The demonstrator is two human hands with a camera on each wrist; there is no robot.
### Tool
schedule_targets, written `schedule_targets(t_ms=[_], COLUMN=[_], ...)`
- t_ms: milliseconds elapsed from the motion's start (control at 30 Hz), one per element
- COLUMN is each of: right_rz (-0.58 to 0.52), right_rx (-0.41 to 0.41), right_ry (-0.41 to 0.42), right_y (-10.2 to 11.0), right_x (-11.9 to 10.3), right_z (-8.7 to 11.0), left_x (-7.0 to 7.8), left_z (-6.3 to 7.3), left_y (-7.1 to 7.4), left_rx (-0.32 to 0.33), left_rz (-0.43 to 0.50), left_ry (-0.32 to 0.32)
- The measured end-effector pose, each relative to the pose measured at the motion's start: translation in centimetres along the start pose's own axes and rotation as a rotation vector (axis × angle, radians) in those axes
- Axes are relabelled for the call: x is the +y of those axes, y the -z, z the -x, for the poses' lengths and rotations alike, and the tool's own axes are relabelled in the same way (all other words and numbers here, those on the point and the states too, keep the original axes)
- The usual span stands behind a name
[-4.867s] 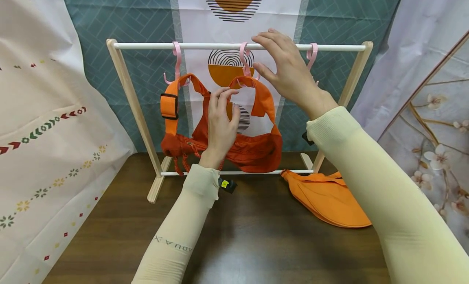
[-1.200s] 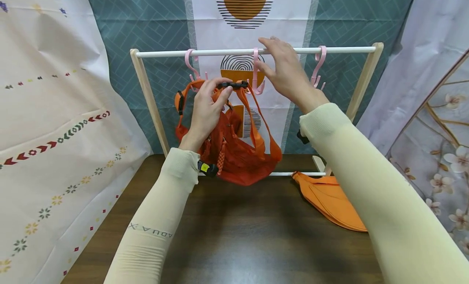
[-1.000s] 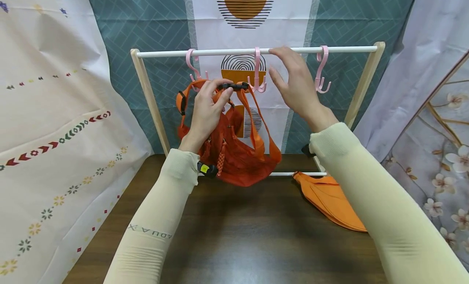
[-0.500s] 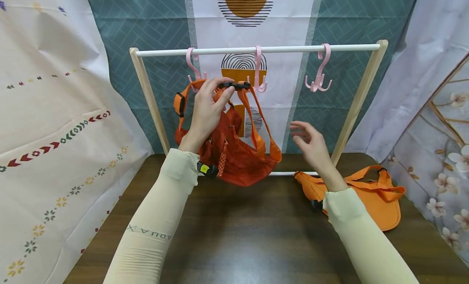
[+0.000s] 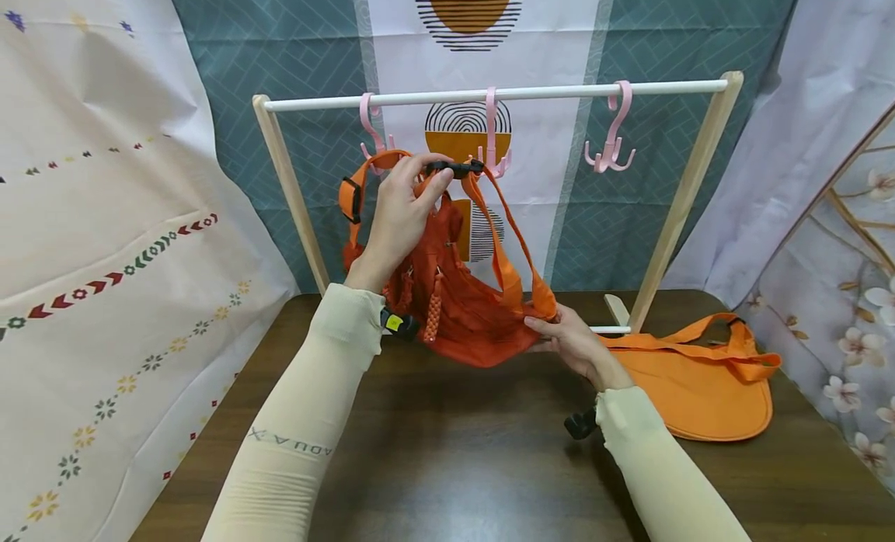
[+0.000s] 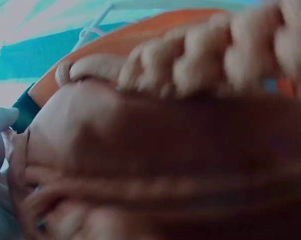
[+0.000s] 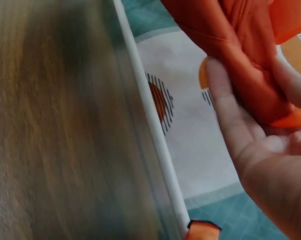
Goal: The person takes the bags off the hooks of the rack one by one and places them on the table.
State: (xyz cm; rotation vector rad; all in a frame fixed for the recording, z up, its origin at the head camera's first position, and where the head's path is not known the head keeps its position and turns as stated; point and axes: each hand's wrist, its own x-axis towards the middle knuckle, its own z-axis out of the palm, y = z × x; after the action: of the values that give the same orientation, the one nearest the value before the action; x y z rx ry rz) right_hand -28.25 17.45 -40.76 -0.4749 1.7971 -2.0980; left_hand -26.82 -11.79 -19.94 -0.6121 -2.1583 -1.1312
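A red-orange waist bag (image 5: 475, 317) with braided zip pulls hangs tilted at the rack. My left hand (image 5: 402, 212) holds its strap up by the black buckle (image 5: 457, 169), thumb and fingers pinching near the middle hook. On the left, the bag's wide strap (image 5: 349, 196) loops up to the left pink hook (image 5: 374, 126). Lower down, my right hand (image 5: 576, 344) grips the bag's right end between thumb and fingers; the right wrist view shows this hand (image 7: 270, 160) under the fabric (image 7: 245, 65). Blurred bag fabric (image 6: 165, 140) fills most of the left wrist view.
A white bar (image 5: 433, 99) on a wooden-legged rack carries the middle pink hook (image 5: 492, 130) and the right pink hook (image 5: 611, 138). A lighter orange bag (image 5: 706, 394) lies on the brown table (image 5: 447, 456) at right. A patterned cloth (image 5: 126, 293) stands at left.
The right hand has dropped from the bar beside the middle hook to the bag's right end and taken hold. Earlier the strap hung over the middle hook; now the left hand holds it.
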Motion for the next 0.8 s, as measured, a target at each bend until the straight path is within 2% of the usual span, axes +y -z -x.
schedule_targets(t_ms=[200,300,433,533,633,733,800], right_rz=[-0.001,-0.016,-0.036,-0.029,-0.034,-0.045,-0.054], right_rx=[0.067,0.080,0.107,0.131,0.146,0.162,0.181], right_ry=[0.037,0.073,0.123,0.121,0.092,0.055,0.031], right_y=[1.8,2.7,3.2,3.4,3.5,3.7,3.7], right_x=[-0.8,-1.6,-2.9,-3.8,-4.4,-4.5,-4.4], right_z=[1.4,2.2,3.1,3.7,4.1,4.3,4.5], left_x=[-1.0,-1.8,-2.8,-3.2,-3.5,-4.2,-4.8], left_z=[1.1,1.9,2.9,3.6,4.4,5.4,6.2], left_y=[1.8,2.4,2.9,3.4,3.6,3.6,3.4], left_rx=[-0.088,-0.143,-0.223,-0.297,-0.368,-0.419,-0.443], left_rz=[-0.252,-0.274,-0.195,-0.113,0.056,0.263,0.349], left_ry=[0.060,0.127,0.233,0.304,0.390,0.470,0.508])
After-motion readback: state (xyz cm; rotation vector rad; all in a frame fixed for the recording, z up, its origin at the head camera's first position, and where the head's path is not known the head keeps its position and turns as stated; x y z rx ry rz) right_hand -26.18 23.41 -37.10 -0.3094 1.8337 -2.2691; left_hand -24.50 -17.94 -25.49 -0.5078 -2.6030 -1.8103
